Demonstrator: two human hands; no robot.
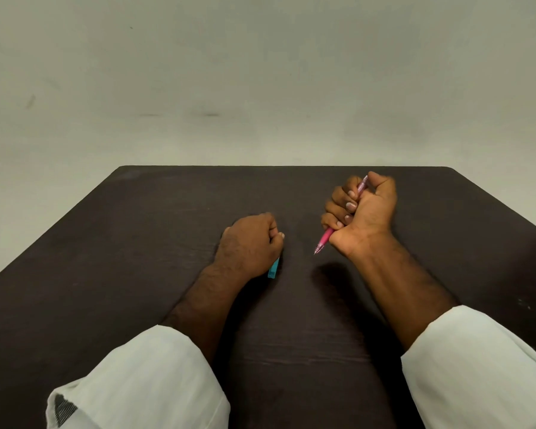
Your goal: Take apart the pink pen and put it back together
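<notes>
Pink pen in my right fist, left hand resting over a blue piece.

I see my right hand [361,212] raised above the dark table [136,243], its fingers wrapped tight around the pink pen [325,238], thumb up at the top. The pen runs slanted through the fist: its pointed tip sticks out below the heel of the hand, aimed down and to the left, and its paler top end shows just beside the thumb. The tip hangs clear of the table. My left hand [251,239] lies knuckles up on the table, fingers curled inward, well apart from the right. A small blue piece [273,269] pokes out from under its near edge; I cannot tell whether the fingers actually hold it. Both white sleeves [143,376] are pushed back along the forearms.
</notes>
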